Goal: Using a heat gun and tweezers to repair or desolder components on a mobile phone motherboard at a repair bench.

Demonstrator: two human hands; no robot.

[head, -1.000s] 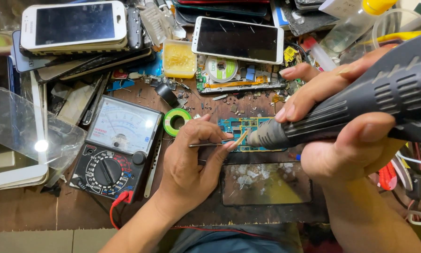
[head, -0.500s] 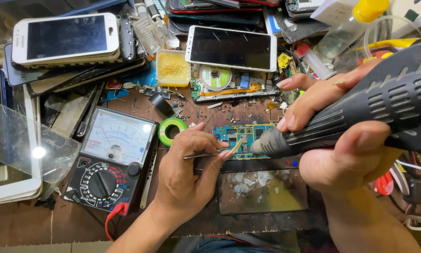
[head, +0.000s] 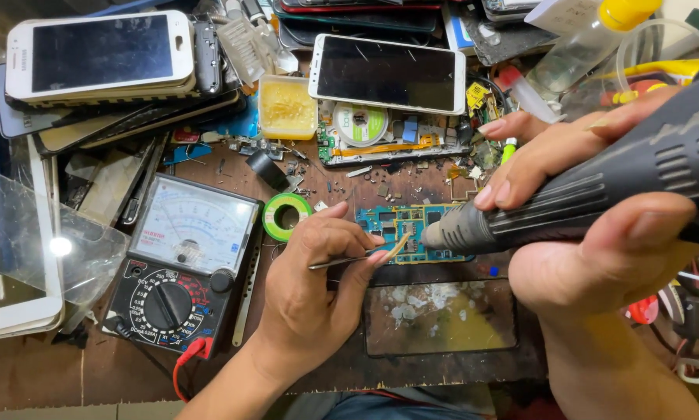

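Head view: the blue-green circuit board [head: 411,232] lies flat at the centre of the cluttered surface [head: 38,373], its long axis running from 9 to 3 o'clock. The left hand [head: 318,288], pinched shut on tweezers [head: 357,257], reaches it from 7 o'clock. The right hand [head: 598,225], wrapped around the hot-air gun [head: 583,194], aims the nozzle in from 3 o'clock, just beside the board's right end.

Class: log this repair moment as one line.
left hand: holds tweezers | right hand: grips hot-air tool | both tips at circuit board

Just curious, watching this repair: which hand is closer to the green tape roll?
Left. The left hand lies just beside the green tape roll, while the right hand sits well off across the circuit board.
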